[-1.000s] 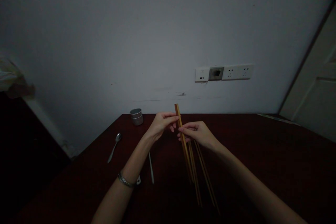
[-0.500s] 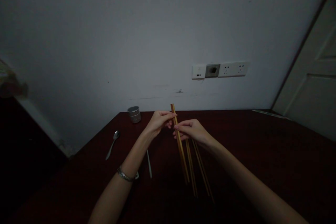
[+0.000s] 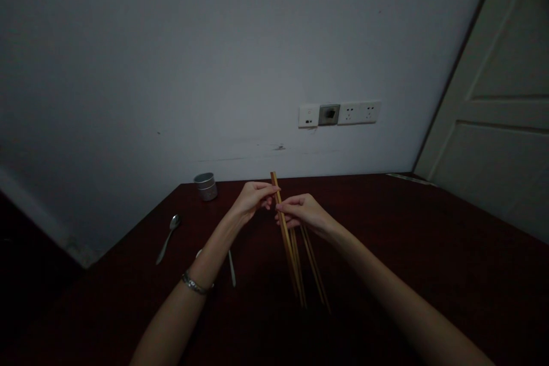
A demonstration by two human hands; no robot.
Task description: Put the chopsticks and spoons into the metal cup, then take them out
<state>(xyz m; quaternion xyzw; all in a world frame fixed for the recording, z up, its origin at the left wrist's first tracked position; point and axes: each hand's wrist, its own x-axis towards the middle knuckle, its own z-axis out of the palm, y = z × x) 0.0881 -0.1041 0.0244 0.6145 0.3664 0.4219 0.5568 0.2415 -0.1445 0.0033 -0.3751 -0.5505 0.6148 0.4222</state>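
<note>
A pair of wooden chopsticks (image 3: 286, 240) slants up and away from me, held side by side. My left hand (image 3: 256, 199) is closed, pinching them near their upper end between thumb and fingers. Just below, my right hand (image 3: 302, 211) is closed around the same pair, thumb on top. More chopsticks (image 3: 315, 266) fan out beneath the right hand; their upper ends are hidden by it, so I cannot tell whether they lie on the table or are held too.
On the dark red table (image 3: 364, 211) stand a grey metal cup (image 3: 206, 187) at back left and a metal spoon (image 3: 168, 239) lying nearer. Another slim utensil handle (image 3: 232, 269) shows beside my left forearm, partly hidden. Behind is a wall with sockets (image 3: 359, 113); a door (image 3: 497, 108) stands right.
The view has turned slightly right, so the cup, spoon and sockets appear further left. Both hands keep their hold on the pair of chopsticks, which now looks closer to the chopsticks beneath.
</note>
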